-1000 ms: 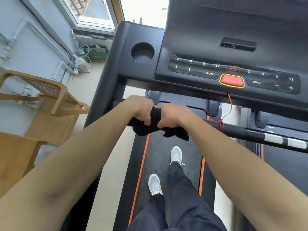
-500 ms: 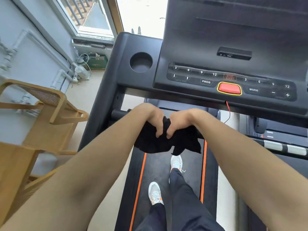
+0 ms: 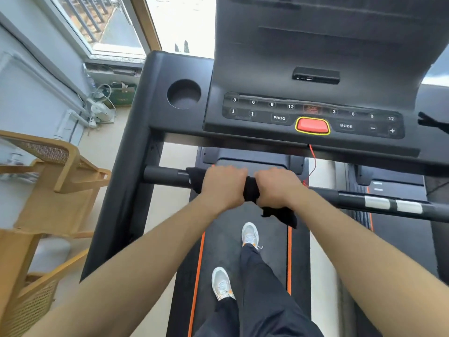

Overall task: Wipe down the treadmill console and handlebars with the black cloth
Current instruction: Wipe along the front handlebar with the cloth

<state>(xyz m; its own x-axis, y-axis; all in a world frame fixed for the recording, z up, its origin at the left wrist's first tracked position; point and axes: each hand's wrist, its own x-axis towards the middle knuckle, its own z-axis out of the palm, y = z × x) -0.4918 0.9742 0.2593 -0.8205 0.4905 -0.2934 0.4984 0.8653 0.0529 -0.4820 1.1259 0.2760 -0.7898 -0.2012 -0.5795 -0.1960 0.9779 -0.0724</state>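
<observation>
Black cloth [image 3: 251, 190] sits wrapped over the treadmill's front handlebar [image 3: 165, 177], and I note both grips closed on it: left hand [image 3: 223, 187] and right hand [image 3: 277, 187] side by side, knuckles up, fingers curled round cloth and bar. One end of the cloth shows just left of the left grip; a loose corner hangs below the right grip. Above both grips lies the console [image 3: 313, 115], with its red stop button [image 3: 312, 126].
</observation>
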